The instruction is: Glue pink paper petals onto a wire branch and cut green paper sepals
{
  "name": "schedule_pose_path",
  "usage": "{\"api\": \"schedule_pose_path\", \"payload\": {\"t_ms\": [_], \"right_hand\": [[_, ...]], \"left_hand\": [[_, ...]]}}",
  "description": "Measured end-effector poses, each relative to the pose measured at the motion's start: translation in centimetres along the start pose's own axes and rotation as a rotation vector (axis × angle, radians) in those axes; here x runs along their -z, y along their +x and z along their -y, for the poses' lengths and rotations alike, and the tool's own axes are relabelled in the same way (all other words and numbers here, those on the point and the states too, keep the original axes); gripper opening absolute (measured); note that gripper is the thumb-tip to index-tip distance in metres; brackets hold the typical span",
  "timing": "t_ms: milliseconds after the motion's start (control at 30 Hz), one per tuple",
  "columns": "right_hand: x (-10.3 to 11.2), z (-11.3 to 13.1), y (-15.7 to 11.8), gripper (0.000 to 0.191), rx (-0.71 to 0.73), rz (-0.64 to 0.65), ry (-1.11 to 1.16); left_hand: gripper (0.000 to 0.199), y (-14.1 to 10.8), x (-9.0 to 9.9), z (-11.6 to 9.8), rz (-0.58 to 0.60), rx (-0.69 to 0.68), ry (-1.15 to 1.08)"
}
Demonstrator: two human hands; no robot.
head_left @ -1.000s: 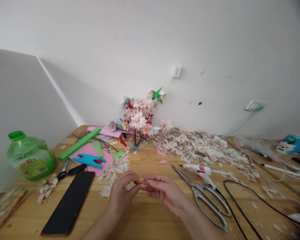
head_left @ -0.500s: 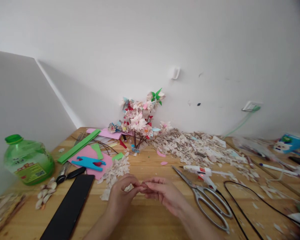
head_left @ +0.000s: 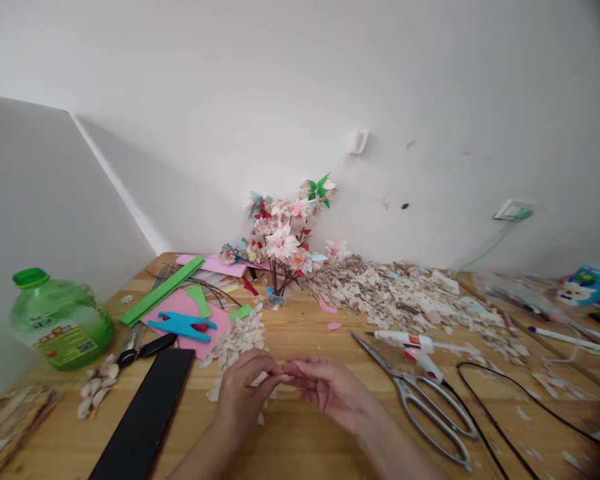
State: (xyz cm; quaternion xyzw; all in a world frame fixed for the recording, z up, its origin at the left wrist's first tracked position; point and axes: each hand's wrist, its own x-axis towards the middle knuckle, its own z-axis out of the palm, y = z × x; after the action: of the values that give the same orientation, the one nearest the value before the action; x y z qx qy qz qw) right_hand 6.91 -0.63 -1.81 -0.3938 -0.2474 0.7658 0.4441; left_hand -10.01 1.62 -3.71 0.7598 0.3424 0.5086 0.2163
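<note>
Fingertips (head_left: 279,378) of the left hand (head_left: 237,395) and right hand (head_left: 336,391) meet above a wooden table (head_left: 300,443), pinched close, though whether they grip anything cannot be told. Pale, petal-like flakes (head_left: 241,337) lie just beyond the left hand; silver scissors (head_left: 398,376) rest beside the right, near a white glue gun (head_left: 404,341).

No readable text anywhere
</note>
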Motion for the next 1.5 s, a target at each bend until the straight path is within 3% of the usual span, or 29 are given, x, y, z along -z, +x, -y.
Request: {"api": "schedule_pose_path", "payload": {"t_ms": [167,567,800,1133,1500], "right_hand": [[-0.33,-0.05,0.33,0.016,-0.006,-0.019,0.022],[-0.67,-0.23,0.44,0.020,0.019,0.037,-0.028],[-0.37,0.04,0.18,0.018,0.051,0.064,-0.113],[-0.36,0.11,0.32,0.022,0.074,0.001,-0.052],[-1.04,-0.12,0.13,0.020,0.055,0.017,-0.083]], "left_hand": [[0.006,-0.12,0.33,-0.23,-0.007,-0.019,-0.004],[0.003,-0.04,0.16,-0.49,-0.100,0.108,-0.131],[0.008,-0.42,0.01,-0.54,-0.076,0.189,-0.198],[0.010,-0.51,-0.08,-0.42,-0.039,0.045,-0.094],[0.005,-0.54,-0.07,-0.47,-0.062,0.057,-0.116]]}}
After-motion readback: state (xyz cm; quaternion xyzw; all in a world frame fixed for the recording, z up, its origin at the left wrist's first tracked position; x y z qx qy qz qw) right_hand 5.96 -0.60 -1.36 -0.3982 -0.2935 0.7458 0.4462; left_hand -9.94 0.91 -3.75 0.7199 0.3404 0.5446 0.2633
